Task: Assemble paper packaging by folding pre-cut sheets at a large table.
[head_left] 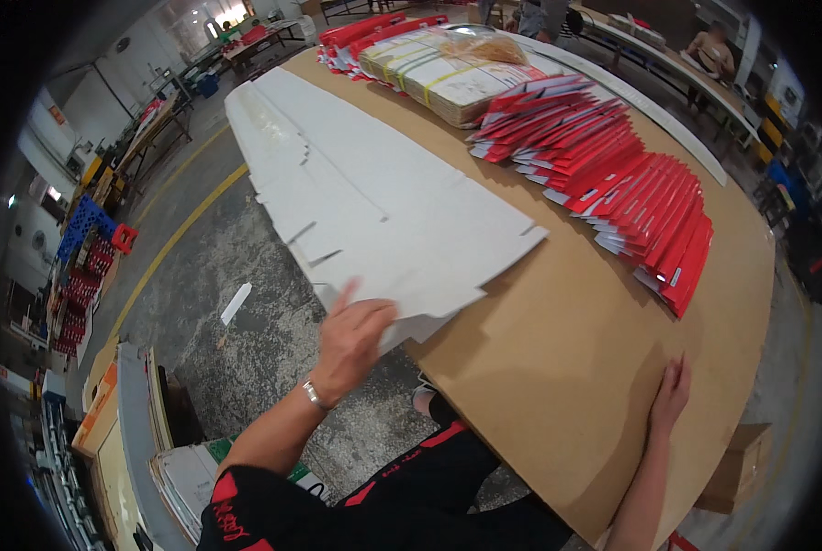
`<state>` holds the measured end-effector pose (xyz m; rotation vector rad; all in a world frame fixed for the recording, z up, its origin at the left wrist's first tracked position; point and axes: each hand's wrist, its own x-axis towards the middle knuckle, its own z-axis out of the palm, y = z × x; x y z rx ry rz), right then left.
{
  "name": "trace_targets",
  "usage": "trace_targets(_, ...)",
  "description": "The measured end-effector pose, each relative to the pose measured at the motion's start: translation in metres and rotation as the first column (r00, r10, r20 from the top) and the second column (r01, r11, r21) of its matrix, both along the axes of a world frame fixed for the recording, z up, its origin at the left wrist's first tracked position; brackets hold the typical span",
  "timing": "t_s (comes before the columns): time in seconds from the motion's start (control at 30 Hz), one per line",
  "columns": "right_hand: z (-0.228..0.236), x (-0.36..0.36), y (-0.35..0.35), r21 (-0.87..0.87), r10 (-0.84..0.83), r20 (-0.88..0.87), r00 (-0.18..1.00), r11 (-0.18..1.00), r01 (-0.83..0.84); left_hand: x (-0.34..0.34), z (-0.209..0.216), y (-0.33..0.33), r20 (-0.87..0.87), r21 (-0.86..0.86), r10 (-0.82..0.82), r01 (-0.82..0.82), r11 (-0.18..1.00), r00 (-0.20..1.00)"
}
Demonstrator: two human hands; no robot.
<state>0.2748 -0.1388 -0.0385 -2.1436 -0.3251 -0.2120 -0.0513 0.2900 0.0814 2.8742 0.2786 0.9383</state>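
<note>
The white card sheet (383, 184) lies along the left side of the brown tabletop (540, 386), overhanging it, so unsupported weight could tip it to the floor (255, 349); whether the left hand (356, 340) grips its near end, I cannot tell; the right hand (671, 395) rests open, empty; a rightward swing could scatter the far red packets (604, 156).

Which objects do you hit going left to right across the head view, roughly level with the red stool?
Blue crate → red stool → large white sheet → fanned row of red packets.
</note>
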Motion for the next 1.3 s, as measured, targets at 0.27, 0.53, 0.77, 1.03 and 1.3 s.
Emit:
trace_targets(0.27,0.066,-0.25,0.058,-0.282,0.337,0.442,0.832,0.932,-0.228,0.017,-0.013,-0.168,0.175,-0.104,-0.759,0.779,0.619,0.627)
trace_targets(0.53,0.062,-0.272,-0.045,0.156,0.357,0.079,0.931,0.918,-0.365,0.003,-0.022,-0.139,-0.279,-0.246,-0.587,0.534,0.809,0.76)
trace_targets(0.77,0.067,-0.274,-0.152,0.121,0.4,-0.059,0.915,0.913,-0.391,0.026,-0.068,-0.119,-0.352,-0.425,-0.747,0.614,0.665,0.564)
trace_targets(1.03,0.047,-0.289,-0.145,-0.188,0.178,0.188,0.966,0.972,-0.142,0.043,-0.091,-0.165,-0.168,-0.661,-0.664,0.416,0.624,0.729)
trace_targets(1.3,0.057,-0.31,-0.104,0.075,-0.391,-0.104,0.914,0.914,0.4,0.04,-0.1,-0.199,-0.13,-0.546,-0.922,0.75,0.374,0.365)
